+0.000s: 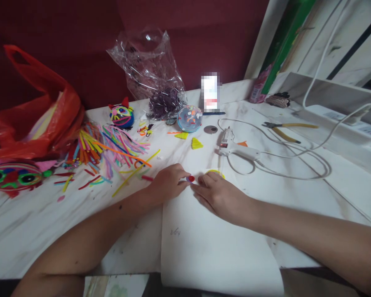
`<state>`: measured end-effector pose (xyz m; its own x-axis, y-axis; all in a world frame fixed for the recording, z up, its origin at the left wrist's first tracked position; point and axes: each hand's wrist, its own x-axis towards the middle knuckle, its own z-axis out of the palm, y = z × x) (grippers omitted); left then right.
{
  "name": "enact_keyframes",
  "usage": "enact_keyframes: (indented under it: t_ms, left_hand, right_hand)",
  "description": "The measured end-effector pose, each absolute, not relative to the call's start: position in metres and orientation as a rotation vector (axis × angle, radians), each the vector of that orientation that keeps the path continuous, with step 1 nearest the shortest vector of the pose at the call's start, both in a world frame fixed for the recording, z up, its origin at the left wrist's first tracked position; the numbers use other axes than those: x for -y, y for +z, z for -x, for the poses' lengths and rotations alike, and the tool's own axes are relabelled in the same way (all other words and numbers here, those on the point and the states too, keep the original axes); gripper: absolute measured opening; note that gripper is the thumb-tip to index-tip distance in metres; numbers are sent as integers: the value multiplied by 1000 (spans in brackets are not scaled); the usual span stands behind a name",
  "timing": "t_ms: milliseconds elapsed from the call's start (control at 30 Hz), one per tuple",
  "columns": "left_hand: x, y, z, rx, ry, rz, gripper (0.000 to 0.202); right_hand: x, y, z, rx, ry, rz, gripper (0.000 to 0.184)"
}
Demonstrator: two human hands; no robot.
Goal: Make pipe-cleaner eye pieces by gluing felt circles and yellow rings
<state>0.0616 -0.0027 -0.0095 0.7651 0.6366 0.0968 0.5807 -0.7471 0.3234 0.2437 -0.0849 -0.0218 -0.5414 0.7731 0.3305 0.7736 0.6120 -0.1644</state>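
My left hand point(168, 181) rests on the white table with its fingers pinched round a small red and blue round piece point(190, 178). My right hand point(218, 192) lies right beside it on a white sheet of paper point(210, 247), fingers curled, its fingertips meeting the same small piece. A yellow round shape point(215, 171) peeks out from under my right hand. A white glue gun point(238, 149) lies just behind my right hand, its cord looping to the right.
A pile of coloured pipe cleaners point(111, 150) and a red plastic bag point(34, 111) lie at the left, with a colourful mask point(14, 176). A clear bag point(151, 70), a round dish of bits point(189, 118), yellow triangles point(196, 144) and pliers point(284, 130) sit behind.
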Motion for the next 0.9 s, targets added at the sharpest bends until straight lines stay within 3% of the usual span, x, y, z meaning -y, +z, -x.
enact_keyframes:
  t_ms: [900]
  left_hand:
    - [6, -14, -63, -921, 339, -2777, 21]
  right_hand:
    - [82, -24, -245, 2476, -2, 1215, 29]
